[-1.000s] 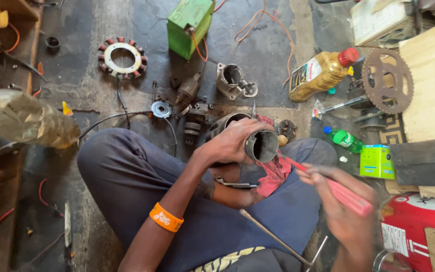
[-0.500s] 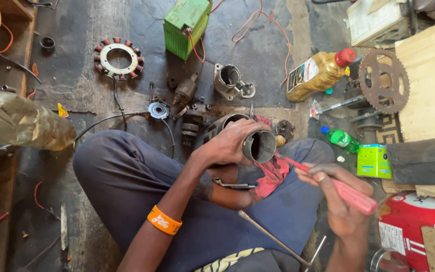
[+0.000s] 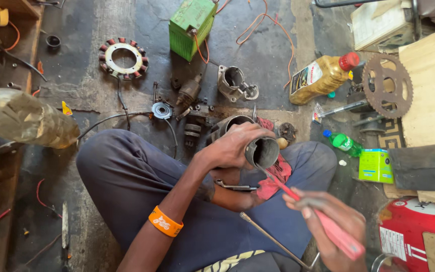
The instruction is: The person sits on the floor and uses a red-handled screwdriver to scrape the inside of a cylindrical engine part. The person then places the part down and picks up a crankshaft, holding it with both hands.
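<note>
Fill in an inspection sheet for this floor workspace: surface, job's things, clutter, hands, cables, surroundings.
Surface: dark, stained concrete floor.
Job's things: metal cylinder held over the lap; red-handled tool with its tip at the cylinder's mouth.
Clutter: stator ring, green battery, oil bottle, sprocket, small engine parts.
Hands: left hand grips the cylinder; right hand holds the tool.
Cables: orange wires from the battery; black lead from the stator ring.
Surroundings: red canister, cardboard.

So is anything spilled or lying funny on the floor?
No spill shows. The yellow oil bottle lies tipped on its side with its red cap on, and small metal parts sit scattered across the dirty floor.
</note>
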